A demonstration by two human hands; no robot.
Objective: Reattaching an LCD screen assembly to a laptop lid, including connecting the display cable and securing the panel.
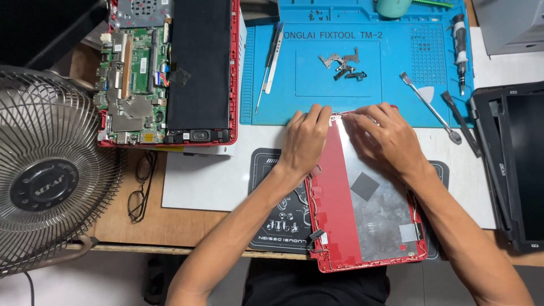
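Pressing down with spread fingers, both hands, left (306, 139) and right (385, 136), rest on the far end of a red laptop lid (362, 198) whose long axis runs toward the person.

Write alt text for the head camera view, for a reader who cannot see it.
Two bare hands, left hand and right hand, press on the top edge of a red laptop lid lying inside-up on a workbench. Beyond it, a blue repair mat holds metal hinges and tools; an opened laptop base, a fan and glasses sit left.
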